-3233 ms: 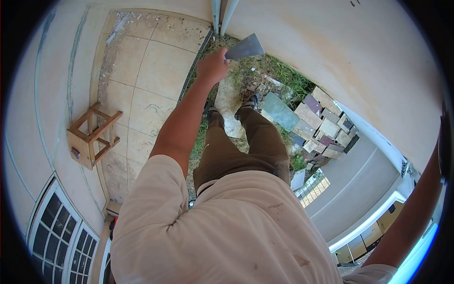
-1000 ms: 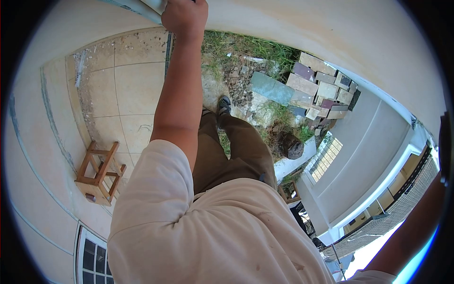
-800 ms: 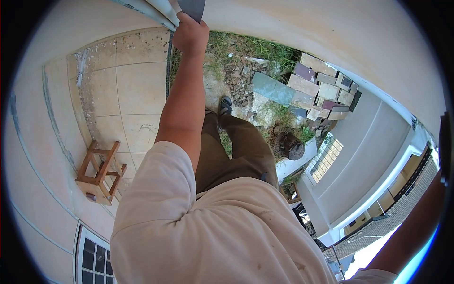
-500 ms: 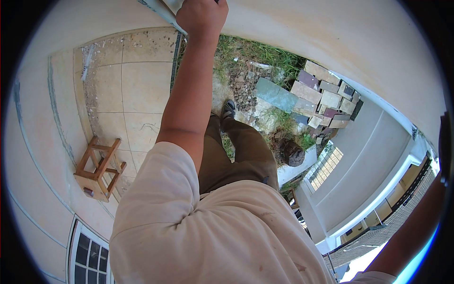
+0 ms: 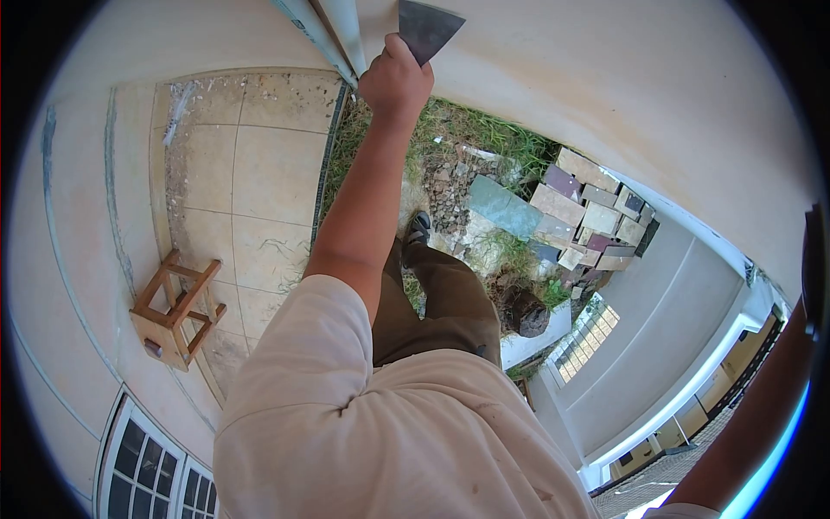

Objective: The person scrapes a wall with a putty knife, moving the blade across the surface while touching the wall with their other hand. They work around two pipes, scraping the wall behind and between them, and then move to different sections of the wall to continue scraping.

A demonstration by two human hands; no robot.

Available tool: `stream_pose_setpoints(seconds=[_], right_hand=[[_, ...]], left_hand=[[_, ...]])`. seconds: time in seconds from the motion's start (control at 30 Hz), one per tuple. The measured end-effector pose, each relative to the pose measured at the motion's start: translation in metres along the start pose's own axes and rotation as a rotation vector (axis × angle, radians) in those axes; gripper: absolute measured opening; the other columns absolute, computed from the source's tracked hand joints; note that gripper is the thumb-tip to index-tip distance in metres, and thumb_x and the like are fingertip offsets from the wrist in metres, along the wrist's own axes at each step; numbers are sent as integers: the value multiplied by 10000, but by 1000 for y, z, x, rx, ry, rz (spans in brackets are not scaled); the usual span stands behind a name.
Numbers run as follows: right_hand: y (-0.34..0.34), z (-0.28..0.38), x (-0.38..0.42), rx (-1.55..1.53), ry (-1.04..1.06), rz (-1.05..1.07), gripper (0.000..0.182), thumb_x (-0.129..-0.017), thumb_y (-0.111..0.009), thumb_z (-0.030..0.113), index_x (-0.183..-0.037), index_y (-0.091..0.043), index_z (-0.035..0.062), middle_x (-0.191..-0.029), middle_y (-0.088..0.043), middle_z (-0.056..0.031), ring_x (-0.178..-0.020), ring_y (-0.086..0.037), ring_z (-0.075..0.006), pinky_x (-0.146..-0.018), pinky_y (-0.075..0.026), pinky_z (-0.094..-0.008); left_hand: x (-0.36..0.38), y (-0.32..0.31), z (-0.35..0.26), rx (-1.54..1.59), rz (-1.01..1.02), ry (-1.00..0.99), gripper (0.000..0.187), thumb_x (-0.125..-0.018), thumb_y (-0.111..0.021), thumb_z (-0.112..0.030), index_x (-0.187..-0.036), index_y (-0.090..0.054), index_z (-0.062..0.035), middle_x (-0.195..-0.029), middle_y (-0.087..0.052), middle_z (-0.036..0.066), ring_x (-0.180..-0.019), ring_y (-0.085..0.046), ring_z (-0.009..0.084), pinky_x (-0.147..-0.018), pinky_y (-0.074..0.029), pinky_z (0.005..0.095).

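My left hand [image 5: 396,85] is closed around a putty knife, its handle hidden in the fist. The broad grey blade [image 5: 427,30] sticks out above the thumb and overlaps the pale plastered wall [image 5: 553,65] in this view. Two light pipes [image 5: 344,30] run down just left of the hand. My right forearm [image 5: 765,406] stretches up along the right edge, where a dark shape [image 5: 813,268] shows at its far end; the right hand itself is out of sight.
Grass [image 5: 484,125], rubble [image 5: 447,192] and stacked stone slabs [image 5: 562,203] lie along the wall's foot. A tree stump [image 5: 527,313] sits right of my legs. To the left, a wooden stool [image 5: 177,307] stands on the tiled paving [image 5: 272,173] near a paned door [image 5: 143,458].
My left hand has come down and slightly right in view, bringing the putty knife's blade into sight. More of the pipes shows at the top.
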State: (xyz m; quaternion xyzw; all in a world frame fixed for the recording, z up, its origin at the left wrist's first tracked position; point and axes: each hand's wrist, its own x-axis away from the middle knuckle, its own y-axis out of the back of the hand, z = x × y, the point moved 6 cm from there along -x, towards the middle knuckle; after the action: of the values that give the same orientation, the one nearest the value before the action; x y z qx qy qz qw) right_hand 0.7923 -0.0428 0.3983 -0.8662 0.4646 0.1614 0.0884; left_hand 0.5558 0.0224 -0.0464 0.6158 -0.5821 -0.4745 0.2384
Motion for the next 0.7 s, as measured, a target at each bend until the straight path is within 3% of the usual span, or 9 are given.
stream_pose_setpoints(seconds=[0.03, 0.07, 0.1, 0.2, 0.3, 0.37, 0.5, 0.57, 0.7], right_hand=[[-16, -6, 3, 186, -81, 279, 740, -975, -302, 554, -1440, -358, -19, -1544, -166, -326, -1453, -118, -445, -1129, -73, -643], [-31, -11, 10, 378, -105, 574, 762, -973, -292, 569, -1460, -351, -14, -1556, -149, -322, -1463, -97, -440, -1137, -42, -640], [-31, -15, 0, 102, 195, 16, 770, -970, -263, 586, -1482, -327, 15, -1566, -122, -306, -1469, -64, -430, -1137, 10, -632], [5, -3, 14, -268, 499, -496, 768, -966, -201, 610, -1508, -312, 77, -1572, -104, -294, -1476, -35, -415, -1140, 83, -613], [-12, -4, 19, -223, 301, -533, 747, -979, -167, 587, -1517, -282, 82, -1570, -100, -296, -1476, -24, -411, -1140, 103, -605], [-35, -7, 30, -92, 265, -469, 736, -987, -140, 573, -1525, -258, 84, -1568, -98, -297, -1475, -17, -410, -1141, 112, -600], [-27, 3, 47, -101, 51, -282, 711, -929, -311, 654, -1428, -409, 157, -1444, -347, -195, -1345, -278, -339, -1034, -185, -500], [-8, 15, 56, -258, -73, -206, 629, -903, -486, 668, -1356, -564, 238, -1363, -544, -123, -1296, -472, -286, -1031, -326, -412], [-8, 28, 59, -461, -144, -260, 593, -914, -440, 670, -1374, -549, 310, -1464, -459, -130, -1427, -313, -332, -1175, 41, -535]], left_hand=[[-5, 9, -8, -25, -47, 13, 461, -658, -782, -219, -962, -486, -39, -635, -619, 73, -509, -629, 262, -428, -492, 397], [-15, 21, -18, -22, -44, 15, 461, -658, -782, -219, -962, -486, -39, -635, -619, 73, -509, -629, 262, -428, -492, 397], [-30, 44, -34, 10, -195, -47, 445, -663, -779, -219, -950, -487, -45, -635, -619, 70, -507, -630, 263, -428, -493, 396], [-42, 63, -50, 94, -400, -146, 412, -672, -772, -222, -917, -485, -58, -633, -616, 67, -524, -641, 260, -430, -497, 388], [-20, 42, -33, -26, -112, -22, 405, -681, -770, -233, -913, -492, -50, -632, -613, 63, -532, -643, 253, -432, -499, 384], [-11, 45, -30, -19, -79, -3, 407, -683, -769, -230, -926, -498, -48, -632, -611, 61, -529, -638, 250, -434, -500, 380], [-46, 94, -61, 79, -161, -39, 422, -684, -765, -212, -970, -509, -39, -639, -610, 60, -524, -628, 240, -437, -499, 368], [-51, 100, -68, 73, -197, -64, 421, -684, -765, -208, -972, -508, -39, -643, -612, 59, -528, -630, 236, -438, -499, 366], [-32, 82, -57, 27, -127, -63, 442, -677, -774, -204, -984, -503, -38, -655, -615, 57, -554, -638, 232, -447, -500, 366]])
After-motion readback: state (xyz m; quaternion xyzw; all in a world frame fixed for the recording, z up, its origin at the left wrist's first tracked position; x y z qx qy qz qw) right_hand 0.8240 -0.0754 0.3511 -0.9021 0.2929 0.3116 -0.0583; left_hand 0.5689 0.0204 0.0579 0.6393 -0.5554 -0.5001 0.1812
